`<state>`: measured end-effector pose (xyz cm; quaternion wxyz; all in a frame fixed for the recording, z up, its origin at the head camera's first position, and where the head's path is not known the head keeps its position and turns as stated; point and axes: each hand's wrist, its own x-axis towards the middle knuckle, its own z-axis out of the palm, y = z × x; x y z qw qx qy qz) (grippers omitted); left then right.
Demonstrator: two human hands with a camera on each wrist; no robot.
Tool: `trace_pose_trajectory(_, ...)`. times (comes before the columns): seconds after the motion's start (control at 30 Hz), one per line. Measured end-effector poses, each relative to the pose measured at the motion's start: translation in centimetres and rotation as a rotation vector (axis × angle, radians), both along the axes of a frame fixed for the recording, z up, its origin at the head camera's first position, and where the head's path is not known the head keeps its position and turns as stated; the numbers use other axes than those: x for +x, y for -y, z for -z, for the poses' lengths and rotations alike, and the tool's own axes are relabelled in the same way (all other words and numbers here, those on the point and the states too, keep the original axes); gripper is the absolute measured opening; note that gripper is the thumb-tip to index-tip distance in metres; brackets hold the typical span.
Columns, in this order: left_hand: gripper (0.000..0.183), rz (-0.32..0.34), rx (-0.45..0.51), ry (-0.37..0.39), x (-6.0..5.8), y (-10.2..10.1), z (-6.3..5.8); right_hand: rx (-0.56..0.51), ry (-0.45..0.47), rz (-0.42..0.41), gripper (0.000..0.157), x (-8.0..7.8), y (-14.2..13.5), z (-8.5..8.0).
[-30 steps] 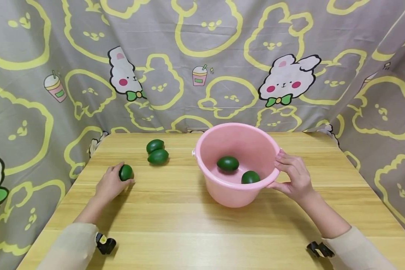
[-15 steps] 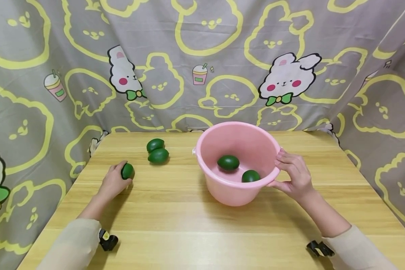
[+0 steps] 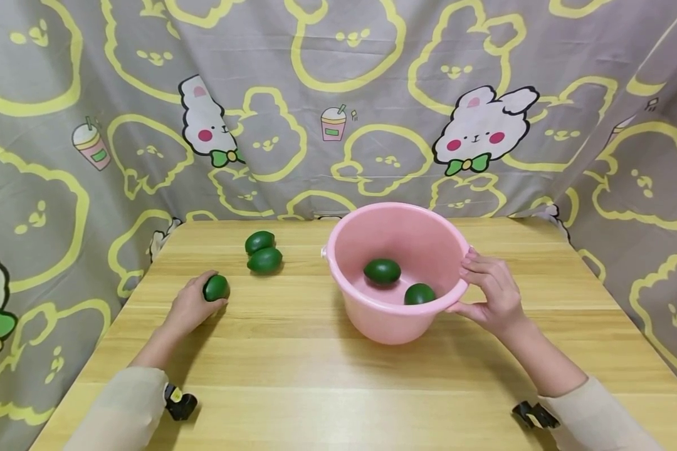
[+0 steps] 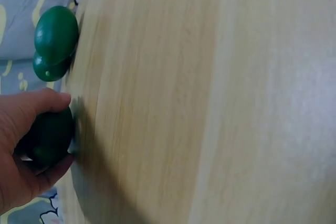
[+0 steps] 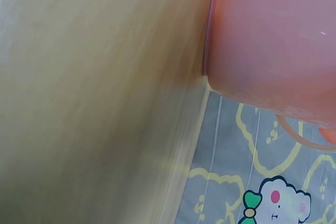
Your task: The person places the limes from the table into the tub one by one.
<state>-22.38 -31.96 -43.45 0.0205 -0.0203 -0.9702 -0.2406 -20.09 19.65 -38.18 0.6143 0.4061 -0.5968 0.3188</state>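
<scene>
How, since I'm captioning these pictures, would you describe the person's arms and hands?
The left sleeve and right sleeve are plain light beige, ending short of the hands. Beside each cuff sits a small black device; the left device shows a yellow patch, the right device a paler one. The left hand and right hand wear no gloves.

The bare left hand (image 3: 193,303) is gripping, thumb (image 3: 217,306) across from its fingers (image 3: 203,278); the bare right hand (image 3: 495,295) is pinching likewise.
</scene>
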Motion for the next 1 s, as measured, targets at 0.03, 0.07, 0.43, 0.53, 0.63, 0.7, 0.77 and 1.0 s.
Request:
trace_pose_trajectory(0.03, 0.066, 0.007, 0.001, -0.007, 0.0, 0.0, 0.1, 0.002, 0.001, 0.000, 0.062, 0.0, 0.0, 0.0)
trace_pose_trajectory(0.07, 0.065, 0.013, 0.002, -0.013, 0.0, 0.0, 0.1, 0.004, 0.002, 0.001, 0.062, 0.1, 0.1, -0.1)
trace_pose_trajectory(0.43, 0.069, 0.027, 0.026, -0.032, 0.0, -0.9, 0.3, 0.023, 0.002, 0.023, 0.061, 0.9, 0.5, -0.9)
trace_pose_trajectory(0.53, 0.068, 0.035, 0.041, -0.037, 0.1, -1.0, 0.4, 0.016, -0.001, 0.025, 0.061, 0.8, 0.7, -0.8)
trace_pose_trajectory(0.63, 0.067, 0.049, 0.046, -0.048, 0.2, -1.1, 0.6, 0.007, -0.004, 0.025, 0.062, 0.8, 0.8, -0.8)
trace_pose_trajectory(0.7, 0.066, 0.056, 0.048, -0.055, 0.2, -1.2, 0.7, 0.003, -0.004, 0.028, 0.062, 0.8, 0.9, -0.7)
trace_pose_trajectory(0.77, 0.065, 0.060, 0.050, -0.066, 0.3, -1.4, 0.7, -0.002, -0.004, 0.028, 0.062, 0.8, 0.9, -0.7)
trace_pose_trajectory(1.0, 0.064, 0.072, 0.059, -0.082, 0.5, -2.4, 0.2, -0.004, -0.003, 0.016, 0.062, 0.7, 0.9, -0.9)
